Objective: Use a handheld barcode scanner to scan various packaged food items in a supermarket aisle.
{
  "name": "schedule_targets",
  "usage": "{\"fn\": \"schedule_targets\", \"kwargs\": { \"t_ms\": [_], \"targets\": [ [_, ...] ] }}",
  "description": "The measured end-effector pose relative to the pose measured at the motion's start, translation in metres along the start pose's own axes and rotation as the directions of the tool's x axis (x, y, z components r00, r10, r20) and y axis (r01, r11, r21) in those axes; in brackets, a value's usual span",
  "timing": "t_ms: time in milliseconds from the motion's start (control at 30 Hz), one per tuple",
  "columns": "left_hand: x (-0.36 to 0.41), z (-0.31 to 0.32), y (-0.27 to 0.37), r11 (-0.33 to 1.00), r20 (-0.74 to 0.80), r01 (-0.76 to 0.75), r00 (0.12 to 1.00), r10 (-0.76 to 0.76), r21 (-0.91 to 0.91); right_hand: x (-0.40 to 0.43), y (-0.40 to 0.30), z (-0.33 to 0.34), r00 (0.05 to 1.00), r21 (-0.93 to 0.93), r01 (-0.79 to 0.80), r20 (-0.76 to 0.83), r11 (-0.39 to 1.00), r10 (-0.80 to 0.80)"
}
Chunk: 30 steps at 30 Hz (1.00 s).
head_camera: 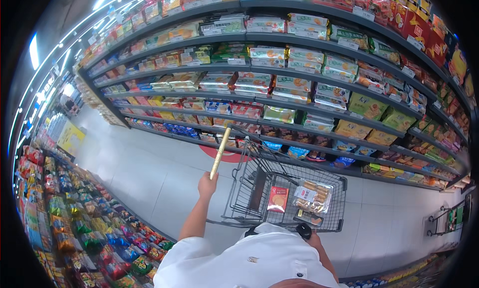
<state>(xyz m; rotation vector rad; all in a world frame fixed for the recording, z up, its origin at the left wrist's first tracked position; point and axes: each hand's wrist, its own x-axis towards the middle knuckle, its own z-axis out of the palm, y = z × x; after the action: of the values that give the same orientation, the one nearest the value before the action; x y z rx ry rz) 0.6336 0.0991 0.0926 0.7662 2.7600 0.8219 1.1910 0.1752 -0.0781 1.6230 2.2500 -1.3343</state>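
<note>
My left hand (207,185) is closed around the near end of the pale yellow handle bar (220,153) of a shopping cart. In front of my body stands the cart's grey wire basket (342,198). A red biscuit box (278,199) lies inside it, with a clear plastic pack of golden baked rolls (312,196) to its right. Below that pack is a dark, flat package (308,217). My right hand (314,240) is low beside the basket's near edge, partly hidden by my white shirt, and a black rounded object (304,231) is against it. Its fingers are hard to see.
Long grey shelves (254,99) of packaged biscuits run along the aisle beyond the cart. Bagged snacks (108,239) fill a display at the lower left. Another cart (447,220) stands at the far right. A yellow sign (71,138) is at the left, down the aisle.
</note>
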Motion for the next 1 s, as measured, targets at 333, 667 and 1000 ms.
{"fn": "schedule_targets", "kwargs": {
  "t_ms": [333,667,1000],
  "targets": [
    [0.118,0.035,-0.198,0.960,-0.089,-0.090,0.994,0.068,-0.264,0.021,-0.078,0.017,0.979,0.106,0.092,-0.193,0.990,-0.070],
    [0.099,0.099,-0.113,0.914,0.178,-0.397,0.897,0.406,-0.084,-0.006,-0.034,0.041,0.961,0.165,-0.094,-0.243,0.982,0.133],
    [0.058,0.015,-0.014,0.987,0.353,-0.150,0.928,0.121,0.057,0.016,-0.029,0.047,0.970,0.126,0.008,-0.243,0.992,0.023]
  ]
}}
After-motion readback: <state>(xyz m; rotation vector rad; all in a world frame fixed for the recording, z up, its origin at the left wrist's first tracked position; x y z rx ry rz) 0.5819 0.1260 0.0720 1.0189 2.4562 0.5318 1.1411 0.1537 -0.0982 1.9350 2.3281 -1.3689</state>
